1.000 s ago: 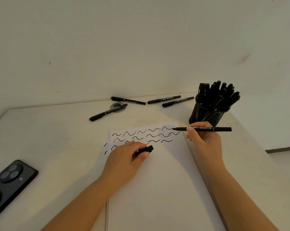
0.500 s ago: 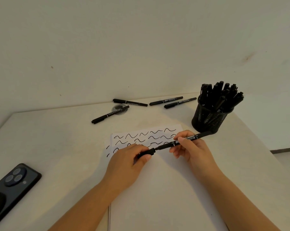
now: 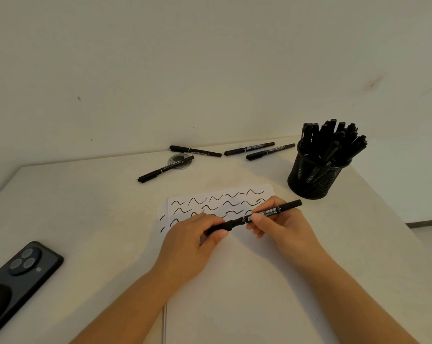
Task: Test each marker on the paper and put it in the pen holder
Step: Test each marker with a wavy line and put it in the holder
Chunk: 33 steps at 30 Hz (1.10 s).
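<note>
Both hands hold one black marker (image 3: pixel 269 213) above the white paper (image 3: pixel 234 281). My right hand (image 3: pixel 279 227) pinches its barrel; my left hand (image 3: pixel 197 237) grips the cap (image 3: pixel 219 226), which sits on the marker's left end. Rows of black wavy test strokes (image 3: pixel 217 203) cover the top of the paper, partly hidden by my hands. The black mesh pen holder (image 3: pixel 314 178) stands to the upper right, filled with several black markers. Several loose markers lie near the wall: one (image 3: pixel 165 169), another (image 3: pixel 195 151), and a pair (image 3: pixel 259 149).
A black phone (image 3: pixel 19 274) lies face down at the table's left front edge. A small round clear disc (image 3: pixel 179 162) rests under one loose marker. The wall runs close behind the table, and the table's right edge drops off past the holder.
My right hand swung the marker from the strokes down toward my left hand, and the cap in my left hand went onto the marker's tip.
</note>
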Motion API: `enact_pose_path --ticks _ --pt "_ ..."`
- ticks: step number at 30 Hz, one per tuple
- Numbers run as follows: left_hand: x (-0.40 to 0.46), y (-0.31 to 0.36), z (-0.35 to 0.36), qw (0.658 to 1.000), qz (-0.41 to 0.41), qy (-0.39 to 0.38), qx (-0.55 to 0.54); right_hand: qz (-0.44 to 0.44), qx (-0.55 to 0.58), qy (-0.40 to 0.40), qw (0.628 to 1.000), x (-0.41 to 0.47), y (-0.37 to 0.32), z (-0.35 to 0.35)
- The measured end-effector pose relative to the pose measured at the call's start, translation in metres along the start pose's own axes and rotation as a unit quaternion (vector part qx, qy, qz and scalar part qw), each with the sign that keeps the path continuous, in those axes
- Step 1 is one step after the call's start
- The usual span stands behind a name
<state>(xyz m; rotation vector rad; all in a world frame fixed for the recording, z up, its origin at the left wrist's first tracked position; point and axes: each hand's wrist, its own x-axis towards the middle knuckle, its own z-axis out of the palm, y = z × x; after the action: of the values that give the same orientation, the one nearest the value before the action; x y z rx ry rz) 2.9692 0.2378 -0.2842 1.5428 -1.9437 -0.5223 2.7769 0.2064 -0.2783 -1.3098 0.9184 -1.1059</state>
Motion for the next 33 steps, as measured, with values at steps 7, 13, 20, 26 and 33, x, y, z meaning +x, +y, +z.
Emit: enact_pose_path --ticks 7,13,20,26,33 --pt "-0.003 0.009 -0.003 0.997 0.058 0.032 0.042 -0.010 -0.009 -0.035 0.999 -0.004 -0.004 0.004" --pt "-0.004 0.009 -0.001 0.999 0.041 -0.001 0.003 -0.026 -0.021 -0.054 0.998 -0.006 -0.002 0.002" --pt "0.002 0.007 -0.008 0.998 0.056 0.025 0.001 -0.023 -0.003 -0.050 0.998 -0.005 -0.006 0.001" --pt "0.002 -0.002 -0.010 0.978 -0.077 0.079 -0.174 -0.018 0.012 -0.001 1.000 0.002 -0.003 -0.008" --pt "0.014 0.000 -0.028 0.987 -0.058 0.098 -0.112 -0.118 -0.316 -0.008 0.941 0.010 -0.016 -0.003"
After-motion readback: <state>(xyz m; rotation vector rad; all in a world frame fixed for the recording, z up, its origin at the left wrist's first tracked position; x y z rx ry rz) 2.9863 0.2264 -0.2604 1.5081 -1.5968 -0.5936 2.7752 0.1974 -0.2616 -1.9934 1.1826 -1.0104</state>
